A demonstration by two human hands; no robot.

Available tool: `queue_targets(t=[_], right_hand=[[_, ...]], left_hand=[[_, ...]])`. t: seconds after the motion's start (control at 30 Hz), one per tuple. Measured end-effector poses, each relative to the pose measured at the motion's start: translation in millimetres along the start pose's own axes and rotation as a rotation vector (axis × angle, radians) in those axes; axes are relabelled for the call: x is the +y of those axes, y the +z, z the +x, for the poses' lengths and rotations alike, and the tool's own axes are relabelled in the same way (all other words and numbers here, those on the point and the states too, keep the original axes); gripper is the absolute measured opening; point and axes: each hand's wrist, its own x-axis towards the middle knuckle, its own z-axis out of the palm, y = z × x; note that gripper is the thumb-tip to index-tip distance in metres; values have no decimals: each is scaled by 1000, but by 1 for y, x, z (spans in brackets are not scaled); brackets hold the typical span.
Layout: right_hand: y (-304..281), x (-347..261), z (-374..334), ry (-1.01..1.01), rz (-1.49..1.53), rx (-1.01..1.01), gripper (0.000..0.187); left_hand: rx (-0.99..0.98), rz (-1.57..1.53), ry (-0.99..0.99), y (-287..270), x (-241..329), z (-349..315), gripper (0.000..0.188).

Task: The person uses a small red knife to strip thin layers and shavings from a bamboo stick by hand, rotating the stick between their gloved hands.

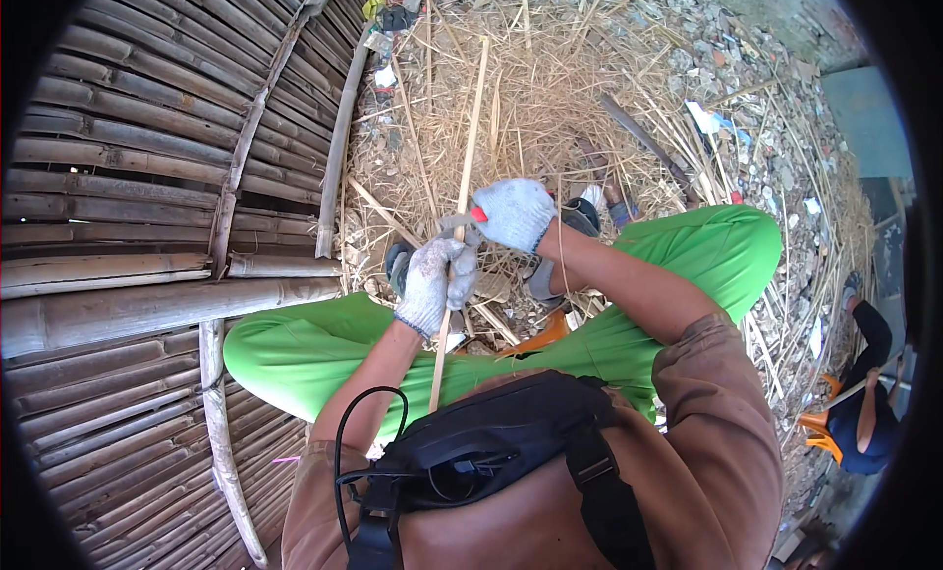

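Observation:
A long, pale bamboo strip (473, 128) runs from the ground ahead of me back toward my lap. My left hand (428, 285), in a whitish knit glove, is closed around the strip between my knees. Just above it, my right hand (515, 213), gloved the same way, grips a knife by its red handle (478, 215). The knife's short grey blade (455, 220) lies across the strip, close to the left hand's fingers. Most of the handle is hidden inside the right glove.
A bamboo slat wall (147, 158) rises close on my left. Shavings and straw (550, 99) cover the ground ahead, with loose strips and a dark stick (648, 138). Part of an orange seat (543, 336) shows beneath me. Another person (869, 423) sits at far right.

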Motion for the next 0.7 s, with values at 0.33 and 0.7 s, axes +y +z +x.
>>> queue_targets(t=[0.33, 0.7], right_hand=[[-3, 74, 23, 235, -32, 176, 28], [-78, 221, 4, 855, 52, 165, 44]], left_hand=[[-73, 66, -13, 12, -2, -12, 26], [-144, 244, -154, 18, -14, -34, 32]])
